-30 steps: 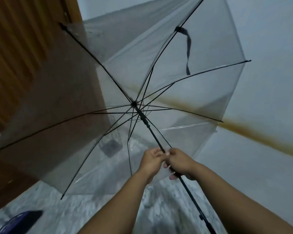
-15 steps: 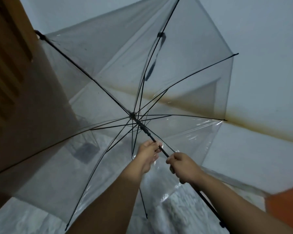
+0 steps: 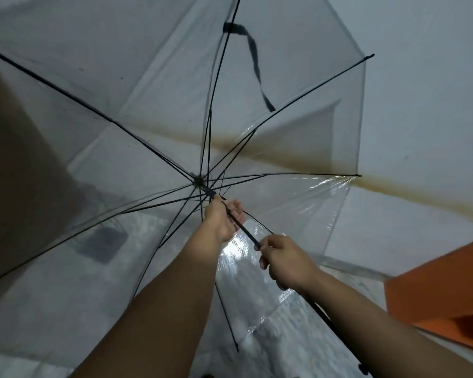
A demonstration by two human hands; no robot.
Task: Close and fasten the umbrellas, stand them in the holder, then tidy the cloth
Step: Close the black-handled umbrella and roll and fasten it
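A clear plastic umbrella (image 3: 153, 85) with black ribs stands open in front of me, its inside facing me. Its black shaft (image 3: 246, 234) runs from the hub at centre down to the lower right. My left hand (image 3: 223, 218) sits on the shaft just below the hub, fingers loosely curled around it. My right hand (image 3: 284, 261) grips the shaft lower down, fist closed. A black fastening strap (image 3: 254, 61) dangles from a rib near the top.
A white wall (image 3: 420, 91) with a brown stain band lies behind the canopy. An orange box-like object (image 3: 437, 290) juts in at the lower right. Marbled floor (image 3: 52, 309) shows through the canopy, with a dark item (image 3: 101, 244) on it at left. A brown door (image 3: 8, 159) is at far left.
My left hand has slid up the shaft toward the hub while my right hand has moved down it, so the hands are now apart. The view has swung right, bringing the orange object in.
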